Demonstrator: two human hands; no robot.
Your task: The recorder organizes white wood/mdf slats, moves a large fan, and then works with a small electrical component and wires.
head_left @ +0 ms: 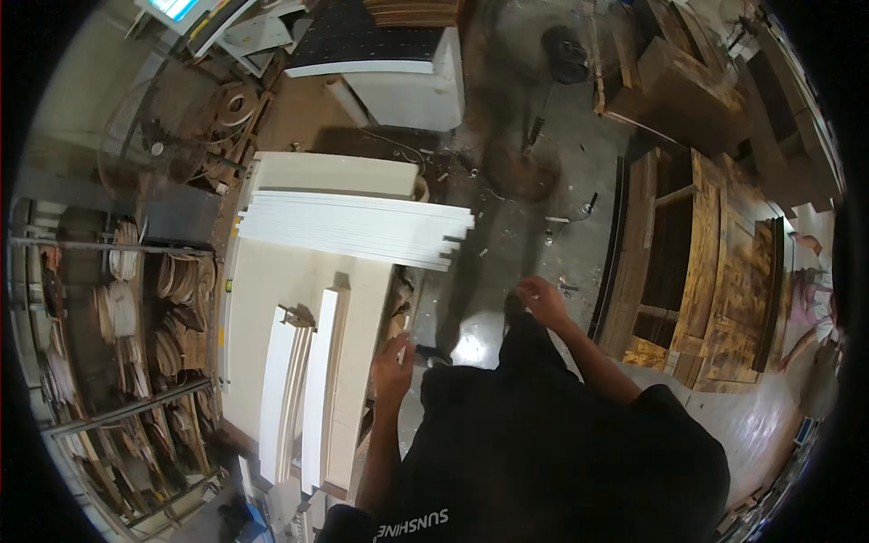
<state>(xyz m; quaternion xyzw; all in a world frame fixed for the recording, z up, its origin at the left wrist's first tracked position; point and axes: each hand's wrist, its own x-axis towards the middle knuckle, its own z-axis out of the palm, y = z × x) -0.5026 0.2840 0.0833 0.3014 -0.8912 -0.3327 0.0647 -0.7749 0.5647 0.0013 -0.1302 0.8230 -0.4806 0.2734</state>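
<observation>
My left hand (393, 366) hangs beside the right edge of the pale workbench (362, 398), fingers loosely bent and apart, with no held thing visible. My right hand (543, 302) is held out over the floor in front of my body, its fingers loosely curled and apart, holding nothing that I can see. Nearest my left hand on the bench lies a long white strip (319, 389) with a brown edge. Left of it rests a small stack of white strips (283, 398). Farther back, a wide layer of white boards (353, 226) lies across the bench.
Racks of coiled edging (118, 308) stand at the left, below a fan (156, 147). A white cabinet with a dark top (407, 95) is beyond the bench. Stacked wooden panels (706, 271) line the right. Scraps and a dark stain (523, 172) mark the floor.
</observation>
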